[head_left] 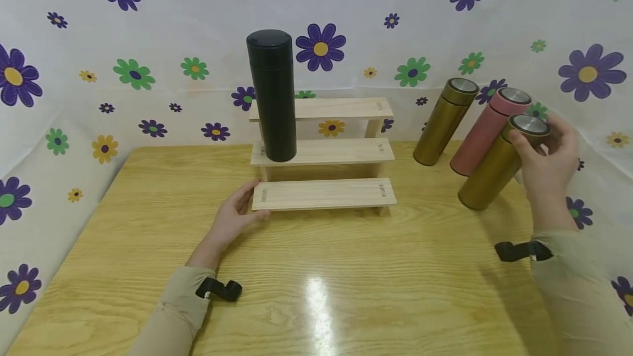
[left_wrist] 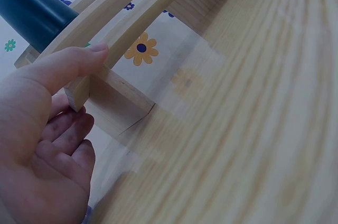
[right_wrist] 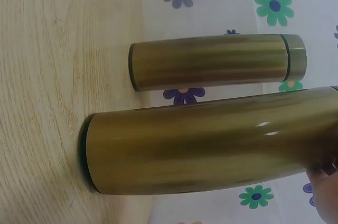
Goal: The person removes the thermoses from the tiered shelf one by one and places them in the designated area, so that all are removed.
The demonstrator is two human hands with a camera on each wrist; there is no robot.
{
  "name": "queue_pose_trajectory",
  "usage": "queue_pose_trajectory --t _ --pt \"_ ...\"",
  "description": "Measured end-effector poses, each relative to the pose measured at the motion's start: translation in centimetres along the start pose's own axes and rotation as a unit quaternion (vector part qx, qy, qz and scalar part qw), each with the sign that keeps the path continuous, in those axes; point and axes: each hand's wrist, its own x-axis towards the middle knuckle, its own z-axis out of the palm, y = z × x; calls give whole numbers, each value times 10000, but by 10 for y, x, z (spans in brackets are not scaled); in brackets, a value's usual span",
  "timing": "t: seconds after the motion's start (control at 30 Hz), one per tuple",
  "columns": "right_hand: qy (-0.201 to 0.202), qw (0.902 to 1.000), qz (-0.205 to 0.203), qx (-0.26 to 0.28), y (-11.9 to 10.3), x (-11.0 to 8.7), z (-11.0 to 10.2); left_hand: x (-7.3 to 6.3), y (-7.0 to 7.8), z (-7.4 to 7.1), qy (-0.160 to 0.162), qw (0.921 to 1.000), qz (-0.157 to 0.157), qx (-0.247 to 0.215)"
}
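My left hand (head_left: 232, 216) pinches the left end of the lowest step of a three-step wooden display rack (head_left: 323, 195). In the left wrist view its thumb (left_wrist: 87, 57) lies along the step's front edge, and the other fingers curl by the end. A tall black thermos (head_left: 272, 98) stands upright on the middle step, at the left. Over at the right, my right hand (head_left: 549, 161) grips the nearest gold thermos (head_left: 489, 172) around its cap end. The right wrist view shows that thermos's body (right_wrist: 211, 145) with its base close to the table; most of the hand is outside that view.
A pink thermos (head_left: 482, 139) and another gold thermos (head_left: 440, 128) stand behind the held one, to the right of the rack. The wooden table (head_left: 346, 268) ends at a white flower-print cloth (head_left: 198, 32) at the back and sides.
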Motion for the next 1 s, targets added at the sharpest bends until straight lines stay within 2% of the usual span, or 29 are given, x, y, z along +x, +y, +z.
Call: queue_pose_trajectory --t 0.23,0.37,0.47,0.6,0.7,0.93,1.0 --pt "39 9982 -132 -588 5 3 -2 0 4 -1 -21 9999 -76 -90" --pt "-13 9957 -276 -879 13 5 -7 -3 17 0 -75 9999 -77 -52" --pt "-33 9952 -512 -839 21 5 -9 -7 26 2 -92 9999 -79 -24" --pt "-8 9949 -814 -604 29 2 -9 -8 28 2 -71 9999 -83 -56" --pt "-1 9952 -840 -494 32 0 -8 -8 26 1 -76 9999 -45 -50" --pt "-38 9956 -890 -292 33 -3 -8 -1 3 -1 -44 9999 -31 -107" --pt "-48 9954 -928 -217 32 -4 -9 -1 1 -1 -41 10000 -3 -79"
